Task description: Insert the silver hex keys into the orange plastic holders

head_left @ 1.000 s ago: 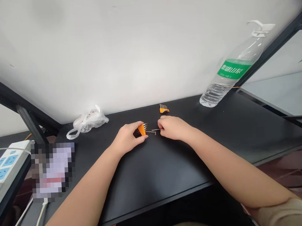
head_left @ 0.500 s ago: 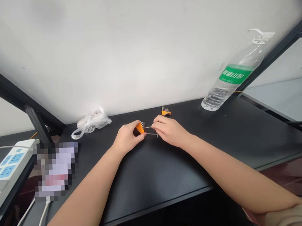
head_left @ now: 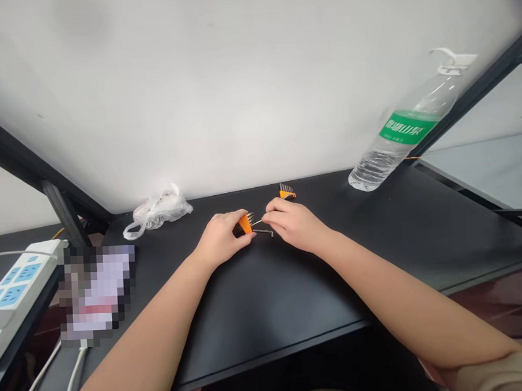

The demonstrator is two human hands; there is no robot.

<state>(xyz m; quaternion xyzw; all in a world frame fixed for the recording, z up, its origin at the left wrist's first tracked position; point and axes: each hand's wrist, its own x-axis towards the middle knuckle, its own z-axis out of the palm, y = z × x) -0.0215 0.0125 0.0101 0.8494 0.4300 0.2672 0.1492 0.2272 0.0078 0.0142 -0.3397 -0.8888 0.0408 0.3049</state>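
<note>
My left hand [head_left: 219,237] is closed on an orange hex key holder [head_left: 245,223], gripping it between thumb and fingers. Several short key ends poke out of the holder, and one L-shaped hex key [head_left: 265,233] reaches out to the right with its bent end down. My right hand [head_left: 294,226] pinches a thin hex key [head_left: 257,223], whose tip is at the holder's right side; whether it sits in a slot I cannot tell. Just behind my right hand, a second orange holder [head_left: 287,192] with several dark keys lies on the black table [head_left: 266,310].
A large water bottle [head_left: 397,135] with a green label stands at the back right. At the back left lies a crumpled clear plastic bag [head_left: 161,210]. A blurred-out phone-like object [head_left: 103,294] with a cable and a white power strip [head_left: 20,281] are at the left.
My left hand has turned the holder slightly and shifted it a little right, closer to the key in my right hand. My right hand has hardly moved.
</note>
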